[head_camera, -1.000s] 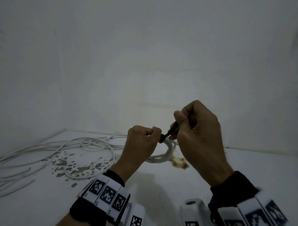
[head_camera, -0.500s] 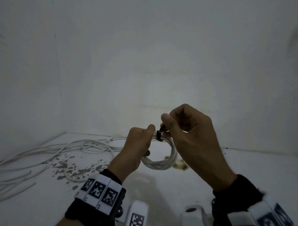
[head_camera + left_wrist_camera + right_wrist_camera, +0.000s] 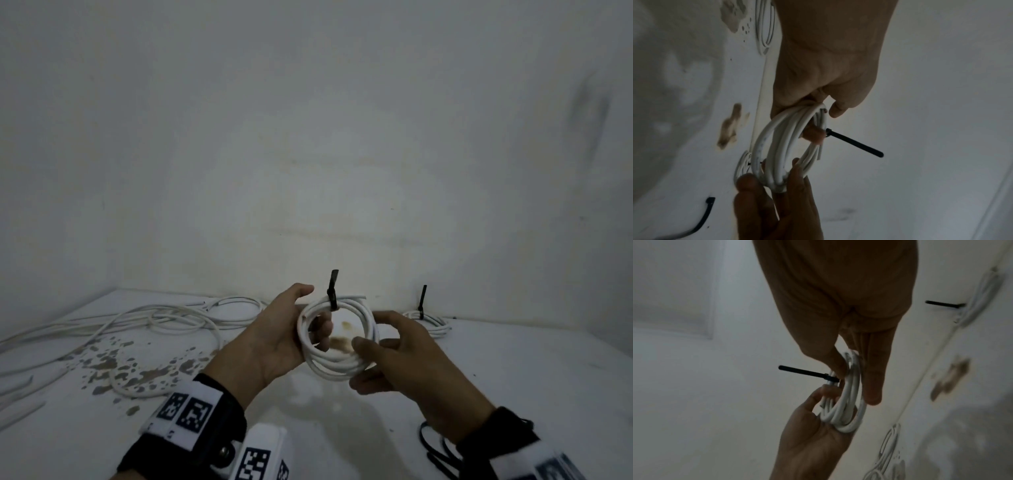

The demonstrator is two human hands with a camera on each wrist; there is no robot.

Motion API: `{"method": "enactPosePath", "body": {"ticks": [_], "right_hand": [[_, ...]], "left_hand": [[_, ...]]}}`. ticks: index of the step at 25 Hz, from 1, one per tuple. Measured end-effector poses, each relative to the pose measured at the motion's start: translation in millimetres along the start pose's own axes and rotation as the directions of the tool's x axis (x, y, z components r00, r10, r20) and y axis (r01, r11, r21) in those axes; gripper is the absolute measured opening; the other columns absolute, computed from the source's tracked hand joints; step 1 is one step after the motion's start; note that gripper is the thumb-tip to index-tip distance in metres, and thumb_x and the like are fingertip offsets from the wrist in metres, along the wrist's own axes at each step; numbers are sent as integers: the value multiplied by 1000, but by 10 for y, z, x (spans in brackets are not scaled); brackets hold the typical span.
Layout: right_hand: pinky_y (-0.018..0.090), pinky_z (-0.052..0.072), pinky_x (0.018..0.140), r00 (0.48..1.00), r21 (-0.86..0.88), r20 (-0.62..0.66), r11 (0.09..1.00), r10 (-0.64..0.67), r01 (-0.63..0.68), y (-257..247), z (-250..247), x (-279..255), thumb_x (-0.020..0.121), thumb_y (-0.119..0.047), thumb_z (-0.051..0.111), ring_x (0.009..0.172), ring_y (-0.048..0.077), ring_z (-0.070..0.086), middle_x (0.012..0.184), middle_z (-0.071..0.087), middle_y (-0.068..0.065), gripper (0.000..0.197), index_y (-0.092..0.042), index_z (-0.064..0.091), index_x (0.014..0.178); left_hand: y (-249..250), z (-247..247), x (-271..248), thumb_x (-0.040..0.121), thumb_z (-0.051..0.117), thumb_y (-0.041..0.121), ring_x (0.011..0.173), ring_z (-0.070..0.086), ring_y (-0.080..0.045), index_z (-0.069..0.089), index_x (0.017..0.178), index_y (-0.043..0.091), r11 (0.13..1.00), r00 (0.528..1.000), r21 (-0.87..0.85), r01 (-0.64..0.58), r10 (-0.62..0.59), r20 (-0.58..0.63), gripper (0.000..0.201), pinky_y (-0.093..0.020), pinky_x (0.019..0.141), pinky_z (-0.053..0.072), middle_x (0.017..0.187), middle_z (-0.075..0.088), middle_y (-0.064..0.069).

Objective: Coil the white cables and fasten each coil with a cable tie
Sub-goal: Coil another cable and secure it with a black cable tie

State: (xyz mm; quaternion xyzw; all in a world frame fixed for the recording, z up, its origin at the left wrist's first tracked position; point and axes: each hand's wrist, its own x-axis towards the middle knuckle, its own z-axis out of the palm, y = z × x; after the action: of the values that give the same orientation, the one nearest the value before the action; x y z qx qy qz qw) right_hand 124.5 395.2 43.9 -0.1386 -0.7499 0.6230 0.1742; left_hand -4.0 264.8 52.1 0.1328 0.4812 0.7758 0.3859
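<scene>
A small coil of white cable [image 3: 337, 356] hangs above the table between both hands. A black cable tie [image 3: 333, 293] is cinched round its top, with the tail sticking straight up. My left hand [image 3: 313, 315] holds the coil's left side, fingers hooked through the ring and thumb raised. My right hand [image 3: 368, 330] pinches the lower right of the ring between thumb and fingers. The left wrist view shows the coil [image 3: 777, 146] and the tie tail [image 3: 855, 144]. The right wrist view shows the same coil [image 3: 846, 402] and tie [image 3: 807, 373].
A second tied coil [image 3: 428, 320] lies by the back wall to the right, its black tie [image 3: 423, 301] upright. Loose white cables [image 3: 164, 318] sprawl over the stained left part of the table [image 3: 513, 370]. Spare black ties [image 3: 435, 452] lie near my right wrist.
My right hand has let go of the tie tail and taken hold of the coil's lower right rim. Both hands came down and turned the coil to face me, tail upward.
</scene>
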Motion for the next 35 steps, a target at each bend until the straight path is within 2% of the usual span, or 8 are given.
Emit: {"method": "enactPosePath", "body": {"ticks": [3, 5, 11, 18, 24, 27, 30, 35], "right_hand": [[39, 62, 62, 991, 166, -125, 986, 53, -32, 98, -173, 49, 92, -6, 67, 64, 37, 72, 79, 75, 22, 20, -12, 62, 110], [41, 63, 63, 982, 213, -162, 975, 93, -57, 202, -297, 88, 92, -5, 67, 64, 36, 71, 84, 75, 22, 18, -10, 63, 109], [39, 63, 64, 959, 195, -159, 960, 233, -200, 498, -748, 302, 92, 1, 65, 68, 35, 68, 98, 69, 29, 21, 6, 63, 112], [41, 63, 63, 907, 201, -284, 944, 311, -261, 652, -1391, 970, 87, 12, 62, 78, 43, 67, 104, 63, 35, 15, 16, 61, 102], [43, 62, 55, 865, 118, -374, 943, 333, -312, 826, -1696, 1587, 86, 9, 66, 59, 37, 68, 91, 64, 28, 20, 18, 61, 103], [56, 61, 70, 854, 57, -411, 944, 318, -324, 1061, -1864, 1953, 63, -4, 79, 68, 43, 72, 87, 71, 30, 38, 16, 67, 94], [56, 61, 73, 867, -27, -408, 946, 285, -324, 1483, -2107, 2436, 32, -28, 79, 77, 42, 73, 88, 73, 27, 66, 8, 70, 88], [56, 60, 75, 867, -143, -449, 940, 217, -309, 1099, -1907, 2174, 66, -19, 87, 78, 45, 72, 89, 71, 28, 37, 7, 63, 79]], "left_hand": [[-184, 54, 39, 99, 45, 36, 88, 68, -27, 66, 110, 3, 997, 999, 81, 0, 3, -44, 40, -39, 80, 55, 102, 74, -16], [-349, 113, 86, 101, 46, 25, 95, 68, -25, 67, 112, 4, 987, 998, 154, -39, 45, -37, 32, -41, 88, 55, 110, 73, -15], [-750, 409, 582, 102, 50, 16, 106, 66, -24, 54, 126, 6, 950, 990, 307, -56, 94, -109, 27, -29, 76, 57, 117, 67, -13], [-836, 899, 1527, 99, 52, 15, 80, 67, -21, 66, 114, 7, 917, 989, 398, -30, 84, -121, 22, -25, 62, 55, 99, 71, -9], [-897, 1021, 2245, 98, 52, 17, 90, 69, -29, 69, 103, 10, 871, 980, 491, 3, 95, -175, 19, -33, 70, 59, 104, 71, -15], [-908, 1055, 2504, 95, 56, 16, 83, 68, -32, 68, 81, 13, 853, 970, 522, 15, 114, -214, 19, -41, 78, 60, 97, 72, -19], [-926, 1056, 2711, 88, 60, 14, 74, 68, -33, 68, 73, 9, 822, 962, 569, 20, 139, -236, 18, -48, 75, 60, 79, 70, -19], [-1009, 997, 2850, 92, 63, 24, 58, 65, -25, 69, 75, 10, 771, 951, 637, -6, 201, -234, 22, -33, 59, 60, 73, 69, -13]]}}
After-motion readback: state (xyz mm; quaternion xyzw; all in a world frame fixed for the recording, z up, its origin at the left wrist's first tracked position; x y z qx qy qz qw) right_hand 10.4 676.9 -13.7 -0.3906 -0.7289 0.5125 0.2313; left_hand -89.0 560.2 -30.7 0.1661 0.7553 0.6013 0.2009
